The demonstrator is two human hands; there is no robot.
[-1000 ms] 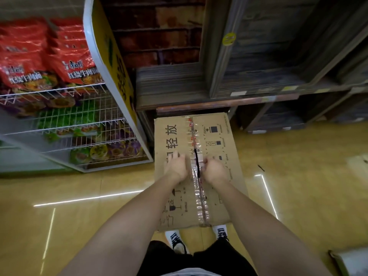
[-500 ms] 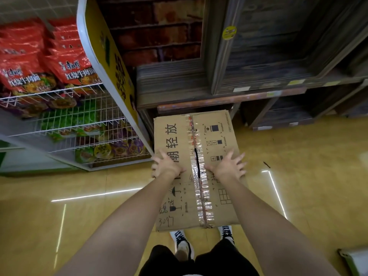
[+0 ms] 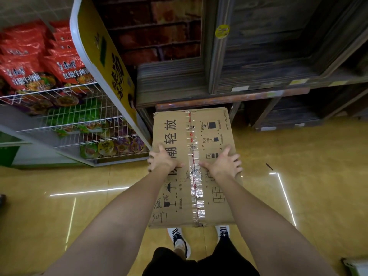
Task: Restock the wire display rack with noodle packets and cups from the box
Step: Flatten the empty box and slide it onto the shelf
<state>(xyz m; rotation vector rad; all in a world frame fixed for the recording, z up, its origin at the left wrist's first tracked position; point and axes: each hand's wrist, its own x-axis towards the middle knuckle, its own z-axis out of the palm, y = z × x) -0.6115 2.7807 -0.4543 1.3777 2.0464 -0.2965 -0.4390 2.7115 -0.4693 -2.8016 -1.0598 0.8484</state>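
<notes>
Your hands, left hand (image 3: 163, 159) and right hand (image 3: 224, 164), press spread flat on the taped brown cardboard box (image 3: 191, 168), holding nothing; next, I judge, split its tape seam.

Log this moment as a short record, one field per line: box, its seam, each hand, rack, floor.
box: closed cardboard box on the floor, right of the rack
seam: tape strip along the centre seam, flaps down
left hand: fingers spread, over the box's left edge
right hand: fingers spread, over the box's right edge
rack: wire display rack with red noodle packets on top, cups on the lowest shelf
floor: glossy yellow floor
</notes>
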